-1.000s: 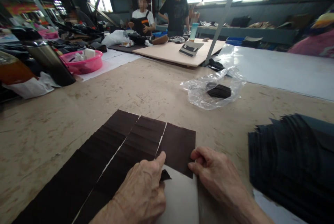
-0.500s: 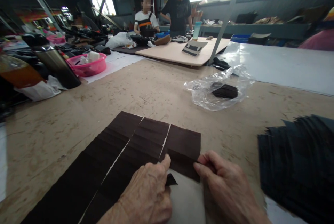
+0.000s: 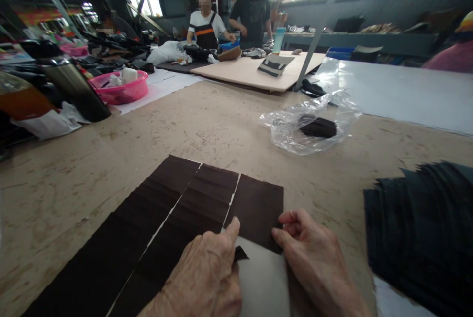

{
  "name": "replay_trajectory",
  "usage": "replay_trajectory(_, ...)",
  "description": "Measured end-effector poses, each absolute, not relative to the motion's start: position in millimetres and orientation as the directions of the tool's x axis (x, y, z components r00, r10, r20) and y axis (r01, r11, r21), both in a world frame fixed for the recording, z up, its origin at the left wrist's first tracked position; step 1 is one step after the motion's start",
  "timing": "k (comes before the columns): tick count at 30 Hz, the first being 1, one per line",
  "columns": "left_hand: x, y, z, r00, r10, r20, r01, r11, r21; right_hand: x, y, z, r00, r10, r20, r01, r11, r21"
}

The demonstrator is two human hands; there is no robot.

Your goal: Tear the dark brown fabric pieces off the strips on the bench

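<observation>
Rows of dark brown fabric pieces (image 3: 148,213) lie side by side on a pale sheet (image 3: 264,277), with thin light gaps between the rows. At the near end of the right row is a flat fabric piece (image 3: 254,204). My left hand (image 3: 207,268) presses its extended index finger at this piece's near left corner. The other fingers are curled, and a dark fabric corner (image 3: 242,253) pokes out from them; the rest of it is hidden. My right hand (image 3: 314,253) is at the piece's right edge, thumb and index finger slightly apart and touching the edge.
A stack of dark fabric pieces (image 3: 421,228) sits at the right. Beyond it lies a clear plastic bag (image 3: 310,122) with dark strips inside. A pink basin (image 3: 121,88) and a metal flask (image 3: 79,85) stand at the left. Two people (image 3: 207,26) are behind the far table.
The fabric piece at the near right, earlier creased with its edge pinched by my right hand, now lies smooth. My right thumb and finger have parted a little. My left hand has barely moved.
</observation>
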State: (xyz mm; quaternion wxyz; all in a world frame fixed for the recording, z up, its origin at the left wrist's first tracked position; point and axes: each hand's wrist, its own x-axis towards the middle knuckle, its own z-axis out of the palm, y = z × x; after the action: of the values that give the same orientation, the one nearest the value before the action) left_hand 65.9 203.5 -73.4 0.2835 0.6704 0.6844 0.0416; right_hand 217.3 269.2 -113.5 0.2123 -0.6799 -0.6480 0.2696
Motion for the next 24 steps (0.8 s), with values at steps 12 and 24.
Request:
replay_trajectory(12,67.0,204.8,-71.7,0.054,0.946,-0.32,0.893,0.098,0.439,219.1,267.0,-110.7,0.025,0.999,-0.03,0.818,-0.037,-0.573)
replay_trajectory(24,59.3,206.7,-86.3,-0.053,0.977,-0.204,0.858,0.15,0.492,227.5,250.4,-127.7,-0.244,0.89,0.385,0.869,0.377,-0.319)
